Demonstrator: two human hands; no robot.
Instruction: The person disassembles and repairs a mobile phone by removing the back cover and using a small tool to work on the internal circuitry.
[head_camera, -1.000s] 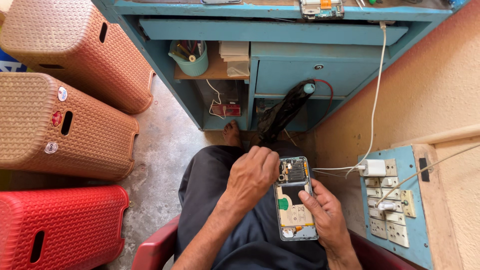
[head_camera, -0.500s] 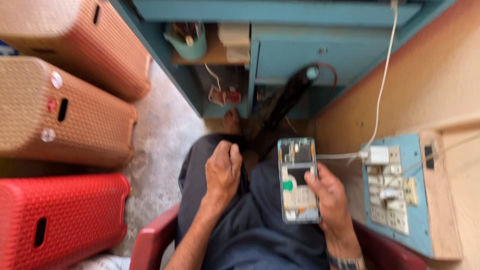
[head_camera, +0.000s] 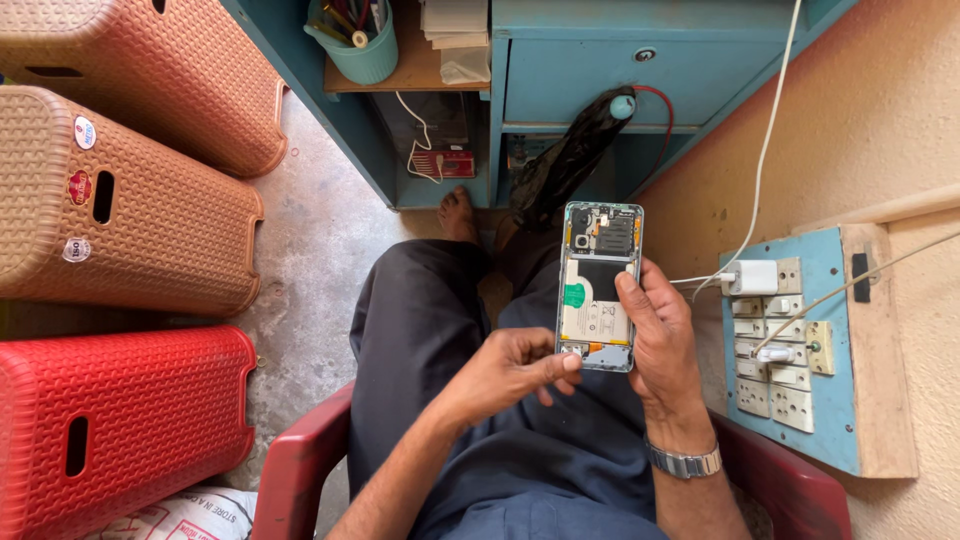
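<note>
Red woven-pattern stool (head_camera: 120, 430), teal desk (head_camera: 600, 70), dark grey trousers (head_camera: 450, 330)

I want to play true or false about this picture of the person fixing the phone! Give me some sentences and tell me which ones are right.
1. The right hand holds the opened phone with its insides showing. True.
2. The left hand rests flat on the knee. False: its fingertips touch the bottom edge of the phone.
3. A white charger is plugged into the blue switchboard on the wall. True.
4. The person sits on a green chair. False: the chair is red.
5. A wristwatch is on the right wrist. True.
6. The stools on the floor are all blue. False: the stools are brown and red.
</note>
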